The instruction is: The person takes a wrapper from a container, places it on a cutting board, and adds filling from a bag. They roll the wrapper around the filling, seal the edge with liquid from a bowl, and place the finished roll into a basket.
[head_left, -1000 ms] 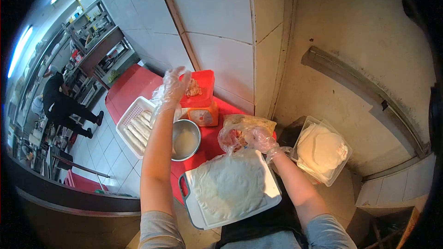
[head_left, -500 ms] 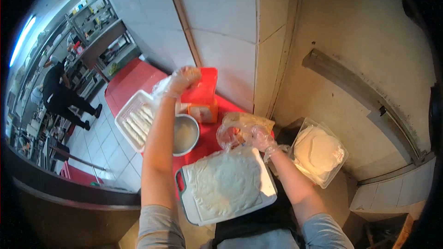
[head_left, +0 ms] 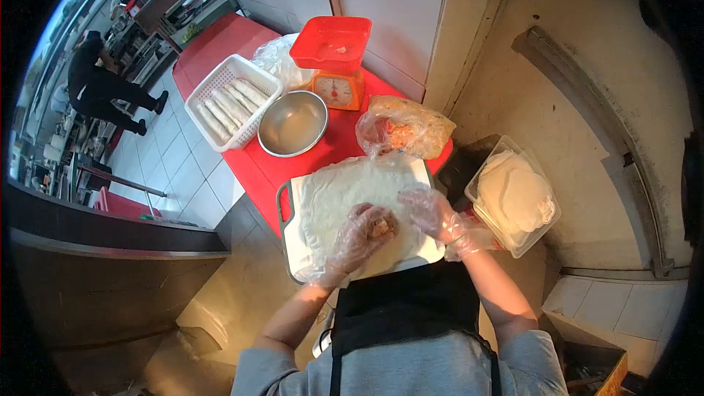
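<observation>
My left hand (head_left: 361, 235), in a clear plastic glove, is closed around a clump of brownish filling (head_left: 381, 226) over the lower middle of the pale sheets. Just to its right, my right hand (head_left: 433, 214), gloved too, hovers at the sheets' right side with its fingers spread and nothing visible in them. The thin pale sheets (head_left: 330, 194) lie on a white cutting board (head_left: 295, 249) with a dark edge and a red-lined handle. Beyond the board rests a plastic bag of orange shredded filling (head_left: 407, 132).
On the red table (head_left: 257, 181) are a white basket (head_left: 199, 114) of rolls, a metal bowl (head_left: 293, 125), an orange scale (head_left: 339, 90) with a red tray (head_left: 330, 42), and a plastic bag (head_left: 282, 62). Round wrappers (head_left: 513, 191) fill a container at right. Another person (head_left: 103, 84) stands far left.
My left hand has come down from the scale to the sheets and holds filling. My right hand has left the filling bag and moved over the board. The camera view has shifted.
</observation>
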`<state>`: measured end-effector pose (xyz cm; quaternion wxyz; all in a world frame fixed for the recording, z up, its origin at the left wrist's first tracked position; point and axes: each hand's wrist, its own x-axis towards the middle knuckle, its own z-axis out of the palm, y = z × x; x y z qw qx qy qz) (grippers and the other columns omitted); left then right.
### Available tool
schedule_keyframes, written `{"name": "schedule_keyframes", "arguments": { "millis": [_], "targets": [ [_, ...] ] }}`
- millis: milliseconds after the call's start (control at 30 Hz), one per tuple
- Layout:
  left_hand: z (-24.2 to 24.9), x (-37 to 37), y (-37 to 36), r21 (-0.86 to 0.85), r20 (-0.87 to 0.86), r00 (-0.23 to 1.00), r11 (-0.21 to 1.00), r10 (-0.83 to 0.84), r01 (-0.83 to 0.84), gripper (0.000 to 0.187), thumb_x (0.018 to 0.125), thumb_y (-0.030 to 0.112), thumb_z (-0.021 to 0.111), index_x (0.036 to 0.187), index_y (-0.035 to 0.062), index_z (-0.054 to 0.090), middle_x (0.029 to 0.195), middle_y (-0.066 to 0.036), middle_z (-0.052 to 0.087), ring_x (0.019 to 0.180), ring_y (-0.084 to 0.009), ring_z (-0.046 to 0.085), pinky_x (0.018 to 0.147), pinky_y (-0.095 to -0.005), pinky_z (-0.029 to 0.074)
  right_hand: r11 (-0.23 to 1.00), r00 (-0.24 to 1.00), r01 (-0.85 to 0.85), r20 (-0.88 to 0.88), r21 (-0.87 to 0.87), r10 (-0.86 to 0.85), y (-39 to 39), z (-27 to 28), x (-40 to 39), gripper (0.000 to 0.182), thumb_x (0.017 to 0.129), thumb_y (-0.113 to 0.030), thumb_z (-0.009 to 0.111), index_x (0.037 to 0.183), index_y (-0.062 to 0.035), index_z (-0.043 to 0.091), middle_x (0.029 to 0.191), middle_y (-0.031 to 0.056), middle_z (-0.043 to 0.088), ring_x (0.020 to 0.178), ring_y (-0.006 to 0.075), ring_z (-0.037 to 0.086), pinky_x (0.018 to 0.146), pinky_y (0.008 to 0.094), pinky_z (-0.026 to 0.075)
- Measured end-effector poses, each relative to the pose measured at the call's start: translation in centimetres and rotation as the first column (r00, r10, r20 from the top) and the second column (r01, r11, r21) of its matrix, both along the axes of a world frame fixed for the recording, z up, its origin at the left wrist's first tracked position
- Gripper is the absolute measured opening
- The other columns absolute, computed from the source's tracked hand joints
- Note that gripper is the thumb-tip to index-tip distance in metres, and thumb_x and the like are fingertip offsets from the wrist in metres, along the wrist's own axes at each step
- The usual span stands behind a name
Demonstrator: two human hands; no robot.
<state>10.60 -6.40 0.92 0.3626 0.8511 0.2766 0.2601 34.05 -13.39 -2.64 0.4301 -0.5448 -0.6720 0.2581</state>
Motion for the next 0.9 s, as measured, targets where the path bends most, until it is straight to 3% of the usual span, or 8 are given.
{"name": "schedule_keyframes", "arguments": {
  "millis": [133, 167, 233, 333, 433, 600, 800, 900],
  "targets": [
    [1.7, 0.3, -1.7, 0.091, 0.079, 0.987, 0.985, 0.140, -0.148, 0.051, 0.080, 0.016, 0.083, 0.125, 0.0031, 0.063, 0.134, -0.023, 0.054, 0.122, -0.0355, 0.055, 0.099, -0.0440, 0.049, 0.994, 0.979, 0.027, 0.204, -0.107, -0.005, -2.0, 3.0, -2.7, 0.045, 0.084, -0.022, 0.073, 0.124, -0.0039, 0.063, 0.120, 0.0166, 0.066, 0.111, 0.0378, 0.062, 0.100, 0.0430, 0.047],
    [1.7, 0.3, -1.9, 0.066, 0.113, 0.985, 0.988, 0.130, -0.138, 0.048, 0.081, 0.014, 0.082, 0.124, 0.0029, 0.064, 0.135, -0.023, 0.053, 0.123, -0.0345, 0.056, 0.098, -0.0431, 0.049, 0.994, 0.991, -0.021, 0.132, -0.109, 0.036, -1.9, 3.4, -3.1, 0.044, 0.084, -0.021, 0.073, 0.124, -0.0040, 0.063, 0.121, 0.0174, 0.066, 0.111, 0.0385, 0.061, 0.100, 0.0435, 0.047],
    [-0.6, 0.2, -1.5, -0.114, 0.176, 0.984, 0.993, -0.002, 0.023, 0.040, 0.083, 0.011, 0.080, 0.120, 0.0026, 0.067, 0.133, -0.020, 0.057, 0.119, -0.0299, 0.059, 0.095, -0.0395, 0.050, 0.988, 0.993, -0.114, -0.012, -0.099, 0.114, -1.6, 4.0, -3.8, 0.043, 0.085, -0.018, 0.072, 0.124, -0.0043, 0.062, 0.122, 0.0191, 0.065, 0.112, 0.0400, 0.061, 0.098, 0.0446, 0.048],
    [-3.2, -0.2, -1.3, -0.297, 0.256, 0.964, 0.955, 0.076, 0.004, 0.027, 0.086, 0.007, 0.077, 0.111, 0.0025, 0.072, 0.127, -0.015, 0.063, 0.106, -0.0219, 0.064, 0.087, -0.0329, 0.052, 0.992, 0.987, 0.009, 0.159, 0.128, -0.030, -1.6, 1.2, -5.3, 0.047, 0.079, -0.009, 0.073, 0.124, -0.0052, 0.061, 0.122, 0.0221, 0.064, 0.112, 0.0417, 0.060, 0.095, 0.0467, 0.050],
    [-2.6, -0.9, -1.4, -0.280, 0.241, 0.961, 0.958, 0.133, -0.062, 0.028, 0.082, 0.010, 0.080, 0.109, 0.0081, 0.074, 0.120, -0.016, 0.068, 0.096, -0.0271, 0.071, 0.082, -0.0346, 0.056, 0.992, 0.983, -0.008, 0.183, 0.124, -0.014, -1.2, 2.4, -5.8, 0.044, 0.076, -0.007, 0.073, 0.119, -0.0052, 0.064, 0.116, 0.0205, 0.066, 0.107, 0.0408, 0.062, 0.094, 0.0460, 0.051],
    [-2.5, -1.1, -1.3, -0.180, 0.201, 0.971, 0.979, 0.132, -0.096, 0.020, 0.086, 0.007, 0.077, 0.106, 0.0049, 0.074, 0.120, -0.013, 0.068, 0.094, -0.0187, 0.068, 0.081, -0.0305, 0.054, 0.977, 0.954, -0.051, 0.298, 0.208, -0.014, -0.4, 0.8, -5.6, 0.044, 0.073, -0.009, 0.077, 0.115, -0.0051, 0.065, 0.104, 0.0178, 0.067, 0.097, 0.0405, 0.063, 0.087, 0.0452, 0.051],
    [-2.4, -1.0, -1.1, -0.165, 0.275, 0.953, 0.983, 0.126, -0.083, 0.026, 0.081, 0.008, 0.081, 0.105, 0.0067, 0.073, 0.115, -0.014, 0.069, 0.095, -0.0247, 0.069, 0.081, -0.0332, 0.055, 0.992, 0.971, 0.124, 0.208, 0.000, -0.121, -0.2, 1.2, -6.0, 0.039, 0.073, -0.007, 0.075, 0.111, -0.0073, 0.067, 0.112, 0.0153, 0.065, 0.108, 0.0365, 0.059, 0.095, 0.0438, 0.050],
    [-2.0, -1.0, -1.3, -0.204, 0.300, 0.941, 0.974, 0.155, -0.096, 0.027, 0.079, 0.007, 0.082, 0.104, 0.0067, 0.072, 0.112, -0.013, 0.070, 0.092, -0.0260, 0.069, 0.079, -0.0335, 0.056, 0.985, 0.958, -0.047, 0.287, 0.167, -0.003, -0.1, 2.3, -5.4, 0.041, 0.072, -0.007, 0.077, 0.111, -0.0064, 0.066, 0.115, 0.0148, 0.064, 0.109, 0.0366, 0.059, 0.096, 0.0436, 0.050]
  ]
}}
